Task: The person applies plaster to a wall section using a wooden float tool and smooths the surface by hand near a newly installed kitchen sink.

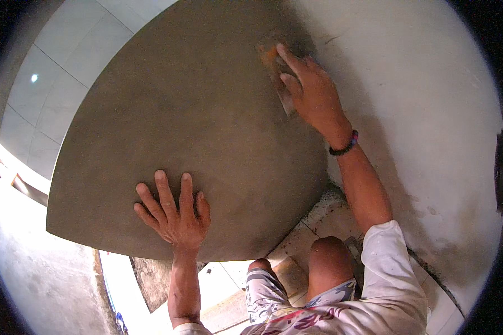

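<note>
A broad, smooth, grey-brown cement surface [195,117] with a curved outer edge fills the middle of the head view. My left hand [178,215] lies flat on its lower part, fingers spread, holding nothing. Higher up and to the right, my right hand [316,95] grips a plastering trowel [269,60], its index finger stretched along the tool. The trowel's blade rests against the cement, close to where it meets the pale wall. My palm hides the handle and part of the blade.
A pale plastered wall [425,84] rises on the right. Light tiles [61,72] lie beyond the curved edge at the upper left. Below, my bent knees [331,257] are near the cement's lower edge, above a dusty tiled floor [296,245]. A dark object [501,173] is at the far right.
</note>
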Demonstrator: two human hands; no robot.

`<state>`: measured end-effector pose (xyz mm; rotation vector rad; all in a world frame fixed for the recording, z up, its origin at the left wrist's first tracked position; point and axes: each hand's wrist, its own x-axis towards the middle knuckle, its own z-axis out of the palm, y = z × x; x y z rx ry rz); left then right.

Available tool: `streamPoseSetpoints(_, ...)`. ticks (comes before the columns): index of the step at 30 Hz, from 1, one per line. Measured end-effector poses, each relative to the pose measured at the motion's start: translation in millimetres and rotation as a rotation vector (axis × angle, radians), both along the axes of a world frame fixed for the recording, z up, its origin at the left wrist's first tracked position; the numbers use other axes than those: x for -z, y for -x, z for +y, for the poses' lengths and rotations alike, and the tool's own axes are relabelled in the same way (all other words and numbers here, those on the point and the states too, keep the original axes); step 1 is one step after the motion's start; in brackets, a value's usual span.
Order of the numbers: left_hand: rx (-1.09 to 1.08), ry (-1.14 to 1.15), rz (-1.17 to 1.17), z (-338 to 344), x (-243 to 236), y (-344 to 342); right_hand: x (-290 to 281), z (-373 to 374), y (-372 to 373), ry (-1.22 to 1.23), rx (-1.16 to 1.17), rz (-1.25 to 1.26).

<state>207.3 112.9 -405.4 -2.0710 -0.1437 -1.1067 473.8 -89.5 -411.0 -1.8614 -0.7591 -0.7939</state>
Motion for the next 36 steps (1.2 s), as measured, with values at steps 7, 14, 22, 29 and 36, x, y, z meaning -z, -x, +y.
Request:
streamPoseSetpoints(7, -0.003, 0.083, 0.023, -7, 0, -2, 148, -15, 4, 0.062, -0.078, 0.185)
streamPoseSetpoints(14, 0.01, 0.058, -0.035, 3, 3, 1, 13, -7, -8, 0.061, -0.116, -0.078)
streamPoseSetpoints(22, 0.009, 0.082, 0.014, -3, -2, -8, 186, -13, 2, 0.058, -0.051, 0.048)
streamPoseSetpoints(29, 0.014, 0.089, 0.035, 15, -26, -22, -37, 49, 45, 0.267, -0.007, -0.224)
streamPoseSetpoints(36, 0.055, 0.119, 0.05, 7, -15, -20, -28, 30, -28, -0.136, 0.061, -0.197)
